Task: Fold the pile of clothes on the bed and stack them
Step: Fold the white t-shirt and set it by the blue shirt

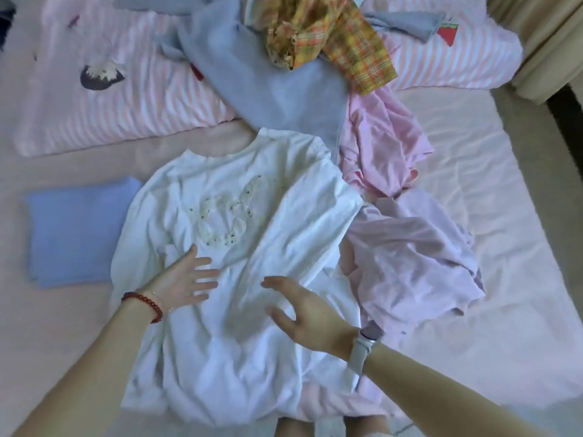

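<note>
A white T-shirt (239, 228) with a beaded design on its chest lies spread face up on the pink bed (457, 190), neck pointing away from me. My left hand (186, 279) rests flat on the shirt's middle with fingers straight. My right hand (303, 307) hovers just over the shirt to the right, fingers spread and loosely bent, holding nothing. A folded blue garment (75, 234) lies to the left of the shirt. Unfolded clothes sit to the right and beyond: a lilac piece (413, 257), a pink piece (381, 143), a grey-blue piece (274, 86) and a yellow plaid piece (334, 36).
Two pink striped pillows (104, 99) lie along the far side of the bed. A beige curtain (545, 42) hangs at the upper right, beside the bed's right edge. My knees show at the bottom edge, against the bed's near side.
</note>
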The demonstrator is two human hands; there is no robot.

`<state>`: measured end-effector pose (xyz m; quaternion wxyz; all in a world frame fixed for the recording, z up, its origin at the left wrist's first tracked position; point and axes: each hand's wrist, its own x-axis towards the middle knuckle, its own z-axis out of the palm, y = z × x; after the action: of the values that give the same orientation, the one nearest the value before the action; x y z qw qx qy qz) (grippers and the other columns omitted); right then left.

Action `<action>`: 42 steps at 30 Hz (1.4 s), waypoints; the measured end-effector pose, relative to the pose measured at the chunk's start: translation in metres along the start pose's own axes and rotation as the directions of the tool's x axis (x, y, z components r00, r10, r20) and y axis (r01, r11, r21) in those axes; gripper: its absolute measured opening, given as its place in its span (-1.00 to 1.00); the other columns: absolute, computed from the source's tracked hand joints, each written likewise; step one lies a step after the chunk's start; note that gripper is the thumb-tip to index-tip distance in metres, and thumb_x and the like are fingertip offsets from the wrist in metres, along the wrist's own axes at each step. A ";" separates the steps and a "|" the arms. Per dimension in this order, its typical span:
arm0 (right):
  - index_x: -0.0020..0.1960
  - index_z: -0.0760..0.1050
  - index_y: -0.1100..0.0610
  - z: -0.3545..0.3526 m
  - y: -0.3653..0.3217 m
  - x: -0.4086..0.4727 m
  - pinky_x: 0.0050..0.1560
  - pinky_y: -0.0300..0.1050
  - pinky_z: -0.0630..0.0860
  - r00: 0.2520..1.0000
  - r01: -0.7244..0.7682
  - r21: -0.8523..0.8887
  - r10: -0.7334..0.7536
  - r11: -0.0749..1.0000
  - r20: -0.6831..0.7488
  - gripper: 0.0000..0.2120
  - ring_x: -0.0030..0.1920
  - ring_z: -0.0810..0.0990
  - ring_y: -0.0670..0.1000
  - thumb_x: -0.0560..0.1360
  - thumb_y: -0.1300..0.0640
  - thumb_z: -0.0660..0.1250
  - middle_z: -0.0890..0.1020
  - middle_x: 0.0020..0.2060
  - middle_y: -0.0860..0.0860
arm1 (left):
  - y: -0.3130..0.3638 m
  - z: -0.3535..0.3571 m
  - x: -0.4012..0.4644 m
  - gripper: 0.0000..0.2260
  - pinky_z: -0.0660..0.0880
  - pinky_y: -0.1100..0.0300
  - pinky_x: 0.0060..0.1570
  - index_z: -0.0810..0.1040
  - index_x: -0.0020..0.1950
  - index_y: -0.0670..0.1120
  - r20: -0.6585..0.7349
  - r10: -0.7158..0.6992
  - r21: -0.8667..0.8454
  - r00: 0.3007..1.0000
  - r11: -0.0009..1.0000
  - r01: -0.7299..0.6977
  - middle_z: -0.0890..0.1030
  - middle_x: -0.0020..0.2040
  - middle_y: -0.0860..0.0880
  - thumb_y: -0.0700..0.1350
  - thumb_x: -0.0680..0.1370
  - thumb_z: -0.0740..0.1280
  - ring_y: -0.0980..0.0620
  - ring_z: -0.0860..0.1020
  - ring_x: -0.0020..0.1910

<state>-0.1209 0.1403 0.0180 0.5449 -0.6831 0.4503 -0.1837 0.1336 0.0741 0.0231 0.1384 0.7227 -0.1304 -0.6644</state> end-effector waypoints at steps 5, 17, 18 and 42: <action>0.21 0.45 0.28 0.001 0.050 0.005 0.12 -0.14 0.38 0.825 -0.339 -0.052 0.270 0.939 -0.497 -0.68 0.10 0.51 0.11 0.52 0.16 0.16 0.55 0.06 0.16 | -0.074 0.000 0.058 -0.62 0.39 0.18 -0.15 0.46 -0.12 -0.03 -0.165 0.071 0.324 0.984 0.946 -0.014 0.48 -0.18 -0.01 0.27 0.40 0.36 -0.03 0.49 -0.13; -0.08 0.41 0.15 -0.013 0.069 0.067 -0.22 -0.13 0.39 0.402 -0.529 0.560 0.770 0.637 -0.496 -0.76 -0.26 0.47 0.03 0.42 0.00 0.34 0.50 -0.29 0.00 | -0.069 0.066 0.051 -0.75 0.27 0.17 -0.29 0.23 -0.29 -0.03 -0.067 0.616 0.424 0.785 0.729 -0.536 0.27 -0.37 0.02 -0.06 0.57 0.16 0.10 0.29 -0.39; -0.22 0.37 0.13 -0.013 0.066 0.071 -0.32 -0.15 0.35 0.387 -0.517 0.587 0.782 0.623 -0.489 -0.81 -0.36 0.41 0.02 0.38 0.03 0.32 0.45 -0.38 -0.01 | -0.068 0.062 0.039 -0.77 0.27 0.26 -0.36 0.24 -0.28 -0.02 -0.075 0.680 0.379 0.730 0.696 -0.610 0.26 -0.39 0.04 -0.03 0.55 0.16 0.14 0.28 -0.43; 0.32 0.35 0.14 -0.055 0.076 0.119 0.13 -0.03 0.35 0.726 -0.488 -0.158 0.299 0.858 -0.620 -0.60 0.18 0.43 0.13 0.51 0.09 0.27 0.49 0.15 0.13 | 0.034 0.064 0.103 -0.58 0.28 0.01 0.29 0.33 0.38 -0.06 -0.071 0.652 0.737 0.755 0.544 -0.401 0.35 0.37 -0.08 0.01 0.55 0.23 -0.11 0.29 0.35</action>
<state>-0.1308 0.0113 -0.0609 0.2953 -0.5586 0.7523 -0.1864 0.0784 0.0021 -0.0646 0.0795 0.7475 -0.5532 -0.3590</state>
